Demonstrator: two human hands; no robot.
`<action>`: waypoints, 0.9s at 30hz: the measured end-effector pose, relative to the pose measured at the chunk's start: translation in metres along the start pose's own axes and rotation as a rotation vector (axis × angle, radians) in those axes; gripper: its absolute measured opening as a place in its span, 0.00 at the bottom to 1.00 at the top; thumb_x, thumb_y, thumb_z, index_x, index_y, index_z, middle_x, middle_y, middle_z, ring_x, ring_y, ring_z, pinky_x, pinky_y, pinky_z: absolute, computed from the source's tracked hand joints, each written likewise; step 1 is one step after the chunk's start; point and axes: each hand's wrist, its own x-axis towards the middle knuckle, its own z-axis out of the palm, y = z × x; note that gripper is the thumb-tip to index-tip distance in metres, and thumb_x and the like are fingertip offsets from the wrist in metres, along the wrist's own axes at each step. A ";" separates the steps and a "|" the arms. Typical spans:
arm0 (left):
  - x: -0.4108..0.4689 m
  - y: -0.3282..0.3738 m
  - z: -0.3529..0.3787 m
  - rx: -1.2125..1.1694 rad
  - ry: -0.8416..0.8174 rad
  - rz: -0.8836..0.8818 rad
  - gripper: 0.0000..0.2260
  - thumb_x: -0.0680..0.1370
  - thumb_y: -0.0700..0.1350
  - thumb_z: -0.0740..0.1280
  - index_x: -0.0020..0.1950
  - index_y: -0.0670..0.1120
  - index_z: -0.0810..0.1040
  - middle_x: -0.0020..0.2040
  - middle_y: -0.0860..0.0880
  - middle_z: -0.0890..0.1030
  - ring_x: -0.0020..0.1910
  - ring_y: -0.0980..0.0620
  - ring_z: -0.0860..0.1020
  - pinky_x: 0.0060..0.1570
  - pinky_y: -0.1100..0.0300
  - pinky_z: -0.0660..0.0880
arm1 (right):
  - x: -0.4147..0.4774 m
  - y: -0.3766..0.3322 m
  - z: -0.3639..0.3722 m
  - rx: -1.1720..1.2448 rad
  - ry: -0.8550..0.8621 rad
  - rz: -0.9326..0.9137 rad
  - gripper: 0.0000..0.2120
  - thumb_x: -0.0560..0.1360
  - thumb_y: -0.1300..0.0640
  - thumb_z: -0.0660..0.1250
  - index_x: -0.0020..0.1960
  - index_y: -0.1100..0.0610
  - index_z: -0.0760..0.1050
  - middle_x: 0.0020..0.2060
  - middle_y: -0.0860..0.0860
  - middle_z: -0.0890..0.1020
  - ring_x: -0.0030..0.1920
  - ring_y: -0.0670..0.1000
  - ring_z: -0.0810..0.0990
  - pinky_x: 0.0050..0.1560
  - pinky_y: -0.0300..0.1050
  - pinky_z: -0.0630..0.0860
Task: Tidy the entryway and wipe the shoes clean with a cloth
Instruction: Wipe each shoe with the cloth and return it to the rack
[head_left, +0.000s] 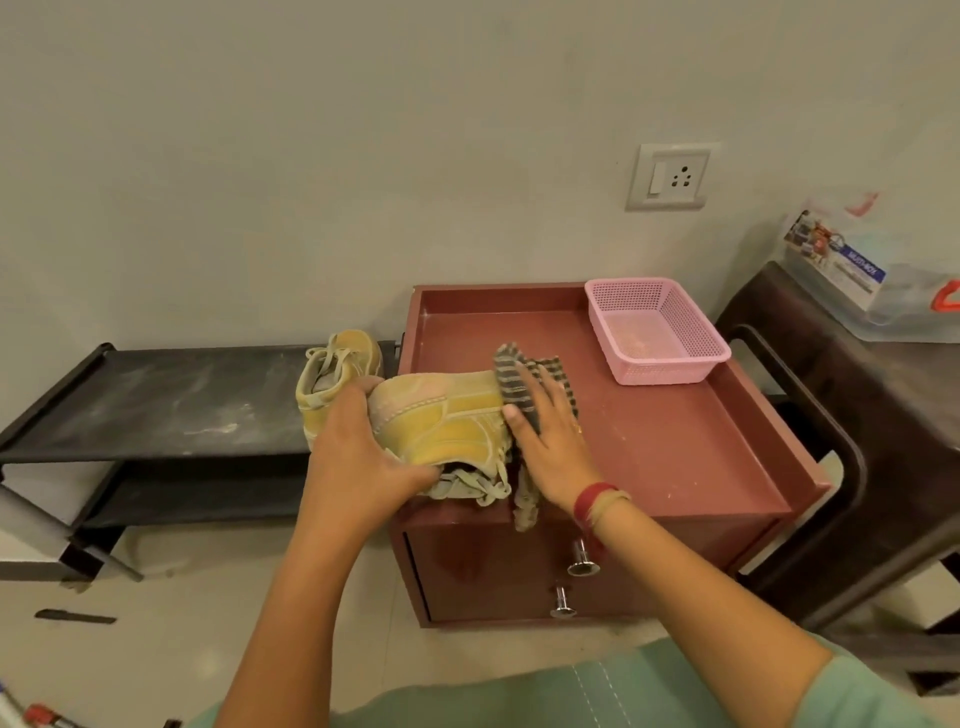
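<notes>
Yellow shoe (441, 421) is lying on its side at the near left corner of the desk (675, 441). The left grip (363, 447) is curling round one end of it and steadying it. The right grip (550, 436), fingers straight, is pressing the striped cloth (511, 379) flat against the other end. Wiping well probably means pinning the shoe firmly while dragging the cloth along its dusty upper. A pink basket (654, 332) is sitting at the desk's far right corner. The second shoe (332, 374) is resting on the dusty black shoe rack (156, 400) just beside, below a pale wall with a socket (670, 176).
</notes>
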 end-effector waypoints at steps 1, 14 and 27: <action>0.001 0.001 0.001 -0.010 -0.001 0.001 0.37 0.58 0.44 0.80 0.61 0.56 0.64 0.52 0.57 0.71 0.46 0.61 0.72 0.36 0.73 0.65 | 0.003 0.008 -0.001 0.060 0.026 0.037 0.26 0.78 0.39 0.51 0.74 0.41 0.53 0.76 0.48 0.54 0.76 0.50 0.51 0.72 0.57 0.54; 0.006 0.012 0.002 0.055 -0.030 -0.019 0.42 0.65 0.39 0.76 0.74 0.51 0.58 0.70 0.47 0.61 0.66 0.45 0.67 0.59 0.52 0.70 | 0.004 -0.003 -0.079 0.402 0.488 0.103 0.06 0.80 0.58 0.58 0.52 0.54 0.74 0.47 0.49 0.79 0.49 0.46 0.77 0.50 0.37 0.71; 0.037 0.043 0.003 0.324 -0.085 0.537 0.41 0.72 0.33 0.69 0.77 0.58 0.54 0.78 0.55 0.56 0.72 0.62 0.57 0.62 0.69 0.59 | -0.017 -0.030 -0.063 0.471 0.022 -0.232 0.18 0.77 0.53 0.58 0.65 0.56 0.72 0.60 0.49 0.76 0.62 0.41 0.73 0.62 0.29 0.65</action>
